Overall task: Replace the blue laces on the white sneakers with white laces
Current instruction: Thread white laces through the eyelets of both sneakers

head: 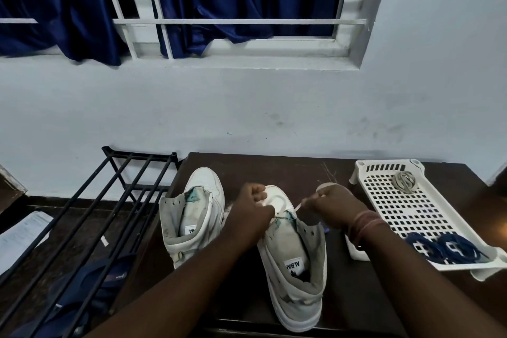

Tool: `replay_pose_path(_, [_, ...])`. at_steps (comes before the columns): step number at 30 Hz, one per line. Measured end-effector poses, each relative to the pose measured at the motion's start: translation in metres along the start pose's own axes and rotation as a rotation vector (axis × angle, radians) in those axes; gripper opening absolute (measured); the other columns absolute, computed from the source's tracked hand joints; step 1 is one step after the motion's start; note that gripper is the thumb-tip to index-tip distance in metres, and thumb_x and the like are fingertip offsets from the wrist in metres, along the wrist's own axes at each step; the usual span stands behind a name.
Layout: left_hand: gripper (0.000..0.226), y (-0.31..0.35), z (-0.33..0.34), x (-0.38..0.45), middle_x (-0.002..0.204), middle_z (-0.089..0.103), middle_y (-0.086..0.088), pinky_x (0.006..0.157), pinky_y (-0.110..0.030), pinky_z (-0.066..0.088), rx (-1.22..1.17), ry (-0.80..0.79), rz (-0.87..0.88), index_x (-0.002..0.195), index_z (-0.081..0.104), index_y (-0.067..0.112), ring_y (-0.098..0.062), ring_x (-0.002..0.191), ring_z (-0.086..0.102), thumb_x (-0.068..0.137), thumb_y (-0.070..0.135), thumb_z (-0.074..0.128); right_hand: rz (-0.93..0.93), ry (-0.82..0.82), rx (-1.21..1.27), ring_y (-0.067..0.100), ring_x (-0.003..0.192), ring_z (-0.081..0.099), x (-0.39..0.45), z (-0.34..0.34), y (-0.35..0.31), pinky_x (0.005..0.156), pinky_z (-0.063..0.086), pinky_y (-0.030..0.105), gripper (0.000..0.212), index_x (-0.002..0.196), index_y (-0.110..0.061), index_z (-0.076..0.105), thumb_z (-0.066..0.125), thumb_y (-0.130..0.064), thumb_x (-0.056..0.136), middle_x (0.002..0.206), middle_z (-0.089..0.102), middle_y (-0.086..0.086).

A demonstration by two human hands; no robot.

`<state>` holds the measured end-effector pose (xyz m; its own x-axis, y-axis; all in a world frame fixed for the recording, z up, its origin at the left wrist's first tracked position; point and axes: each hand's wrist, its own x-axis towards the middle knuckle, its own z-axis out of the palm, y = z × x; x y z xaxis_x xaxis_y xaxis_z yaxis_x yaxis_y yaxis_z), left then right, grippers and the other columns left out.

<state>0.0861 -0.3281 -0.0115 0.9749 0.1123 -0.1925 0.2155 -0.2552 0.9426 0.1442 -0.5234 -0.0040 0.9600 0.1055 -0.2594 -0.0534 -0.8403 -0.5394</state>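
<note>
**Both hands lacing right sneaker**

Left hand [253, 207] curled, gripping the toe end of the right sneaker [293, 261]. Right hand [333, 204] pinches a white lace [298, 206] tip just beside the eyelets. Left sneaker [192, 214] unlaced, close alongside, narrow gap. Blue laces [444, 248] lie in white tray [378, 217] at the bench [274, 167] right edge. Black rack [109, 200] flanks left edge.

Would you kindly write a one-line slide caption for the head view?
Both hands thread a white lace into the right sneaker; removed blue laces lie in a white basket.
</note>
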Motion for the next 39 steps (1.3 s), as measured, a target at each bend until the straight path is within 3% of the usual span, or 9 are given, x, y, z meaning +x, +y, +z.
replay_pose_path(5, [0.060,-0.006,-0.002,0.004,0.113,0.064,0.011,0.084,-0.026,0.053,0.343,-0.098,-0.056,0.116,0.057,0.030,-0.007,0.094,0.064,0.057,0.035,0.067,0.100,0.532,0.319,0.030,0.069,0.065,-0.008,-0.033,0.000,0.058,0.039,0.030,0.022,0.069,0.002,0.060,0.058,-0.016,0.083,0.061,0.058,0.013])
replay_pose_path(10, [0.028,-0.008,-0.003,0.006,0.081,0.065,0.011,0.061,-0.018,0.046,0.425,-0.034,-0.102,0.101,0.061,0.025,-0.001,0.069,0.061,0.076,0.031,0.072,0.128,0.874,0.662,-0.011,0.042,0.053,-0.026,-0.041,-0.007,0.044,0.035,0.006,0.014,0.092,0.001,0.057,0.051,-0.010,0.094,0.064,0.050,0.001])
replay_pose_path(14, [0.031,-0.010,-0.001,0.007,0.082,0.068,0.008,0.066,-0.030,0.045,0.422,-0.040,-0.155,0.089,0.060,0.023,-0.010,0.079,0.064,0.066,0.043,0.064,0.039,0.443,0.423,0.020,0.087,0.066,-0.009,-0.022,0.008,0.087,0.051,0.032,0.038,0.122,-0.025,0.053,0.065,-0.019,0.086,0.093,0.064,0.001])
replay_pose_path(18, [0.056,-0.011,0.004,0.018,0.095,0.071,-0.013,0.068,-0.031,0.045,0.412,-0.040,-0.217,0.096,0.069,0.008,-0.027,0.091,0.069,0.065,0.052,0.056,-0.131,-0.016,0.103,0.008,0.081,0.062,-0.003,0.001,0.009,0.072,0.046,0.011,0.029,0.107,-0.034,0.064,0.073,-0.019,0.084,0.089,0.064,-0.013])
replay_pose_path(20, [0.062,-0.017,0.004,0.022,0.104,0.073,-0.008,0.079,-0.032,0.053,0.414,-0.039,-0.254,0.109,0.069,0.012,-0.025,0.092,0.070,0.069,0.058,0.056,-0.145,-0.033,0.051,0.010,0.086,0.066,-0.001,0.010,0.009,0.079,0.050,0.020,0.008,0.085,-0.027,0.070,0.073,-0.020,0.083,0.086,0.070,-0.012])
replay_pose_path(23, [0.051,-0.017,0.002,0.020,0.092,0.073,-0.003,0.058,-0.022,0.049,0.330,-0.079,-0.315,0.112,0.067,0.013,-0.015,0.063,0.066,0.081,0.053,0.064,-0.120,-0.009,0.051,0.011,0.081,0.070,0.002,0.014,0.008,0.081,0.055,0.031,0.022,0.065,-0.018,0.066,0.068,-0.022,0.086,0.074,0.074,-0.004])
replay_pose_path(28, [0.012,-0.005,-0.002,0.013,0.056,0.048,-0.008,0.030,-0.012,0.023,0.300,-0.173,-0.329,0.088,0.058,0.001,-0.006,0.021,0.034,0.096,0.011,0.058,0.006,0.238,-0.112,0.029,0.079,0.066,0.005,0.006,0.005,0.070,0.045,0.029,0.025,0.078,-0.007,0.062,0.049,-0.022,0.093,0.076,0.068,0.011])
replay_pose_path(36, [0.029,0.005,-0.007,0.017,0.069,0.072,0.000,0.068,-0.031,0.052,0.357,-0.104,-0.159,0.069,0.063,0.012,-0.021,0.071,0.067,0.085,0.033,0.050,0.077,0.043,-0.133,0.025,0.074,0.055,-0.010,0.002,-0.011,0.063,0.042,0.029,0.028,0.078,-0.014,0.053,0.040,-0.025,0.100,0.082,0.056,0.007])
replay_pose_path(39, [0.031,0.005,-0.007,0.018,0.083,0.076,-0.005,0.086,-0.040,0.056,0.456,-0.056,-0.078,0.069,0.055,0.015,-0.029,0.088,0.071,0.077,0.044,0.046,-0.011,0.009,-0.104,0.029,0.093,0.059,-0.020,0.015,-0.023,0.085,0.045,0.036,0.029,0.102,-0.007,0.058,0.042,-0.031,0.101,0.103,0.063,0.014])
